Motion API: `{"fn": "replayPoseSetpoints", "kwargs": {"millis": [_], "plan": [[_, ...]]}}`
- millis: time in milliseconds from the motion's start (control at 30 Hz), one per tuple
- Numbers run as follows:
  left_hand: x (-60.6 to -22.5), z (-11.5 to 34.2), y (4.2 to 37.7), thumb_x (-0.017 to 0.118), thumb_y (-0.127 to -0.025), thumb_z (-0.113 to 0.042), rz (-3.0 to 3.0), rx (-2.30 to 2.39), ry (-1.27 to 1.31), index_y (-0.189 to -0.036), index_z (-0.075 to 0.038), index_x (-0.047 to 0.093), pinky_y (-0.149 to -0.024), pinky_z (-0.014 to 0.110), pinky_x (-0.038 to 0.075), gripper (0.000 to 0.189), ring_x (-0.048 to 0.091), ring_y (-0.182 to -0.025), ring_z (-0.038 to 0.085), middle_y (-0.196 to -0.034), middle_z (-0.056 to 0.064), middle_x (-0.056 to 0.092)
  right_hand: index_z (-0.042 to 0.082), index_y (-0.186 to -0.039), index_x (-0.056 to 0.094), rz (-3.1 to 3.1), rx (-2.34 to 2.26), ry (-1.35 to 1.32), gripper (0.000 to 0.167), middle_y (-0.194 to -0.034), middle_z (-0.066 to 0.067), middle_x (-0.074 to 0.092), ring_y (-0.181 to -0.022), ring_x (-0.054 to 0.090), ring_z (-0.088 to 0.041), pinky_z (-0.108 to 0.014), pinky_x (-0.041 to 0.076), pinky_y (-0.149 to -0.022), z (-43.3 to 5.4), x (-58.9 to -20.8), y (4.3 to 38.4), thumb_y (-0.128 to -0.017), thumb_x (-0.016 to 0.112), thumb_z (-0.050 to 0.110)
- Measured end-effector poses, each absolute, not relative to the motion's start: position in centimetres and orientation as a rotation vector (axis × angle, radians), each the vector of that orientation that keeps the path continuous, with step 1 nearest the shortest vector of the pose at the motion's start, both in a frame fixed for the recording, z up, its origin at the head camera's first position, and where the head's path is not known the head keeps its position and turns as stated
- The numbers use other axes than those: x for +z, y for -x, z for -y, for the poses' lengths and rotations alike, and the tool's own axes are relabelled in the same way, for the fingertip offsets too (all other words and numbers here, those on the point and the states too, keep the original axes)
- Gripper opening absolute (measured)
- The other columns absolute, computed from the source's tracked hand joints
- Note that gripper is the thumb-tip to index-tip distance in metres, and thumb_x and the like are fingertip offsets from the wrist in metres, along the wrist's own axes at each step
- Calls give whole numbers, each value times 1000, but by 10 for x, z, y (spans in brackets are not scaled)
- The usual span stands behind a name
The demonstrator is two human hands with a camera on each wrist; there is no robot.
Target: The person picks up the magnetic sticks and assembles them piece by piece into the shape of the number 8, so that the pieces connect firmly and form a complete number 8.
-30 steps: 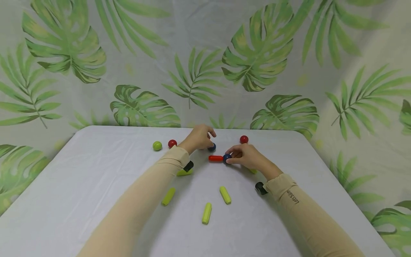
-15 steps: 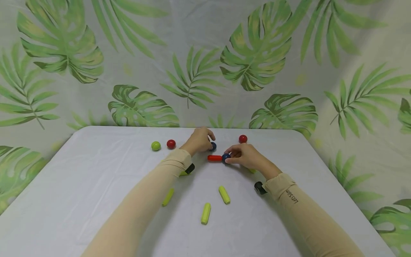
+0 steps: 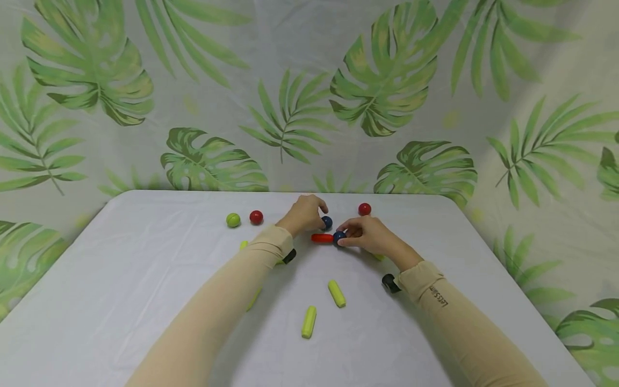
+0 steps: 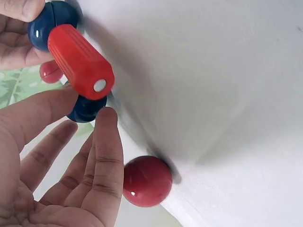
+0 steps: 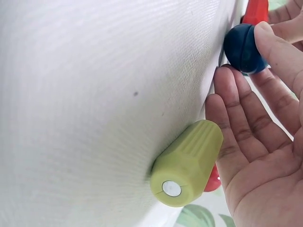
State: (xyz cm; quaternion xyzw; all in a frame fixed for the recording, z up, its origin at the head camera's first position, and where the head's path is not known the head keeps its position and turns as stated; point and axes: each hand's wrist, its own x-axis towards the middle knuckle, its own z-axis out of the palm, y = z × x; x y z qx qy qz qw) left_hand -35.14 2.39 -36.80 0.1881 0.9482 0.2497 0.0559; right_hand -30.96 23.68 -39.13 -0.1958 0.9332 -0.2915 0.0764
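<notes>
My right hand (image 3: 371, 235) pinches a dark blue ball (image 3: 339, 238) between thumb and fingers. A red magnetic stick (image 3: 321, 238) extends left from that ball, its free end showing a round metal tip in the left wrist view. Just behind the stick, my left hand (image 3: 302, 214) holds a second blue ball (image 4: 87, 109) between thumb and fingertips. In the head view this second ball sits slightly beyond the stick and apart from the first ball. Near my right hand's fingers lies a yellow-green stick (image 5: 187, 163).
A green ball (image 3: 233, 220) and a red ball (image 3: 256, 217) sit at the back left. Another red ball (image 3: 365, 209) lies behind my right hand. Several yellow-green sticks, including one in front (image 3: 309, 322), lie on the white table (image 3: 145, 269); my left arm partly covers some.
My left hand has moved a little to the right and towards me, bringing its blue ball along. The right hand keeps its grip on the other ball, almost still.
</notes>
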Motion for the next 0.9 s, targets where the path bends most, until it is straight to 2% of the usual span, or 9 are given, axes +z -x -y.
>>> {"fn": "replayPoseSetpoints", "kwargs": {"millis": [167,333,533,700,900], "plan": [[-369,-28,348,84,-89,-10,-2870,742,-614,-127,-8,78,-112,44,52,38,63,-132,35,-141,14,71,4,-124,76,-2795,-884,592,35,-100,-9,77,-88,69,-16,-31,57,-83,-236,-391,309,-97,83,25],[-369,-31,345,86,-89,-12,-2880,733,-614,-125,-7,79,-111,44,54,37,67,-129,33,-139,15,72,4,-123,76,-2796,-895,614,34,-99,-9,78,-87,70,-15,-30,56,-82,-237,-392,309,-96,83,24],[-370,-34,344,86,-92,-18,-2861,703,-637,-135,-9,75,-114,45,52,45,62,-137,34,-147,13,67,3,-123,76,-2788,-912,609,35,-100,-9,78,-86,70,-15,-29,55,-81,-236,-392,309,-96,83,24],[-369,-38,345,83,-95,-18,-2811,709,-662,-132,-9,77,-110,44,55,39,66,-130,32,-140,12,73,2,-124,75,-2783,-920,605,36,-101,-9,78,-87,70,-14,-29,55,-81,-236,-393,310,-97,83,24],[-372,-39,346,83,-95,-16,-2789,761,-639,-130,-6,77,-102,39,58,37,71,-113,27,-125,13,77,2,-124,76,-2786,-922,598,35,-100,-10,78,-87,71,-15,-29,55,-81,-237,-393,310,-97,82,24]]}}
